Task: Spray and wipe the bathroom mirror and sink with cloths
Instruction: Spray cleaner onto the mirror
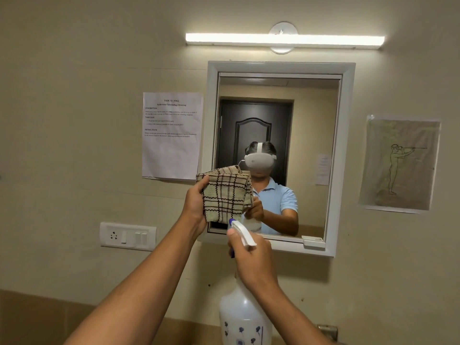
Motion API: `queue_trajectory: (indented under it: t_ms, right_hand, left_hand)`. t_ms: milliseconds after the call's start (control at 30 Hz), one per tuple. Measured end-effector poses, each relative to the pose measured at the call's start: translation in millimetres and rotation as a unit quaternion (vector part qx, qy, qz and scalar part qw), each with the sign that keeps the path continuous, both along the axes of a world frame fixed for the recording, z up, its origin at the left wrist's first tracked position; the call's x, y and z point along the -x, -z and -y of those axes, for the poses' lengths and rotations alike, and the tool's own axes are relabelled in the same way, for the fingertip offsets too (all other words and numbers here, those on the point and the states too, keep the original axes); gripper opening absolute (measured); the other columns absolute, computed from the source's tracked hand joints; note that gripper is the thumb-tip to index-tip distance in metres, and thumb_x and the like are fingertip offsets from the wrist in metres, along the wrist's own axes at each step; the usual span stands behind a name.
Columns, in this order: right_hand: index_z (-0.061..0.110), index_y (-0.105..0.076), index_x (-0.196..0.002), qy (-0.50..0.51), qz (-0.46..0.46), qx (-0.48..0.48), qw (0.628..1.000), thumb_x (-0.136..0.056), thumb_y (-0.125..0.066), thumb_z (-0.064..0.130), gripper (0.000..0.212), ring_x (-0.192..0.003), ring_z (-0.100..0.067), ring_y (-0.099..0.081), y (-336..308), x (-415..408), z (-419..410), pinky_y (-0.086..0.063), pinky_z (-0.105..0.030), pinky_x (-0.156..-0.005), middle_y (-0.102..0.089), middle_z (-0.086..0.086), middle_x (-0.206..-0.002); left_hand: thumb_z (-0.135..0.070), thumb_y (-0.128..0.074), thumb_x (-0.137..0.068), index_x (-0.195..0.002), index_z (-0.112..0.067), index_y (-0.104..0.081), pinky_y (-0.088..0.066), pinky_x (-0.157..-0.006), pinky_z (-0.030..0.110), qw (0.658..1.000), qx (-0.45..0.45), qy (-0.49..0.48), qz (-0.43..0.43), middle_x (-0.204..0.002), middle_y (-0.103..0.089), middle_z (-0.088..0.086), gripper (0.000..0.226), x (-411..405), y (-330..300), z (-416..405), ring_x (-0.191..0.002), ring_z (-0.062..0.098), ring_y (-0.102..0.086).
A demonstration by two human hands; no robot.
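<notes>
At 7 o'clock of mirror (276, 115), left hand (195, 205) grips cloth (224, 195); right hand (251, 260) grips sprayer (242, 312). Risk: cloth blocks spray.

a lit tube light (285, 41) runs across the wall at twelve o'clock, fixed on a round white mount (283, 29). at nine o'clock a printed sheet (171, 135) is taped to the beige wall (74, 95). at three o'clock hangs a sketch of a standing figure aiming a rifle (399, 164). at eight o'clock sits a white switch plate with a socket (128, 236). a metal fitting (328, 331) shows at five o'clock, only partly visible.
</notes>
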State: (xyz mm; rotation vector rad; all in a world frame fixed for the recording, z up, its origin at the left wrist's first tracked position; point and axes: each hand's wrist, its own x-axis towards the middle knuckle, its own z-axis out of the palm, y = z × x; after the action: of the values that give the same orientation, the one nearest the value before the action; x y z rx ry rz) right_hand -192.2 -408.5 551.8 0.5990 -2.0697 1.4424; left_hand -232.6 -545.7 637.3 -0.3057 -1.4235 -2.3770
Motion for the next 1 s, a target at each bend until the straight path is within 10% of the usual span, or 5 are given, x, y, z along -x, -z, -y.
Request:
queue_trajectory:
  t_ms: [633,867,1000]
  right_hand:
    - [0.015,-0.060,-0.065,0.031,-0.187,0.048,0.981,-0.100,-0.050,0.036,0.041,-0.050,-0.004,-0.050,-176,39,10,-0.034,-0.012,-0.047,-0.055,0.003,-0.055]
    - [0.016,-0.061,-0.071,0.038,-0.205,0.029,0.978,-0.097,-0.044,0.050,0.046,-0.060,-0.022,-0.064,-208,48,22,-0.058,-0.040,-0.061,-0.061,-0.005,-0.062]
    - [0.011,-0.063,-0.077,0.057,-0.215,0.078,0.972,-0.099,-0.047,0.044,0.043,-0.061,-0.019,-0.064,-215,48,9,-0.055,-0.033,-0.058,-0.062,-0.003,-0.064]
  left_hand:
    - [-0.030,-0.035,-0.103,-0.102,-0.011,-0.068,-0.051,-0.075,0.041,0.996,-0.036,-0.076,-0.041,-0.083,-0.077,0.007,0.038,-12,-2,76,-0.072,0.022,-0.074]
    - [-0.032,-0.036,-0.102,-0.103,-0.012,-0.069,-0.052,-0.076,0.043,0.995,-0.037,-0.086,-0.025,-0.091,-0.076,0.012,0.039,-13,2,83,-0.075,0.025,-0.074]
    - [-0.029,-0.034,-0.103,-0.100,-0.010,-0.067,-0.050,-0.074,0.042,0.996,-0.034,-0.078,-0.027,-0.080,-0.077,0.009,0.038,-13,3,76,-0.068,0.023,-0.074]
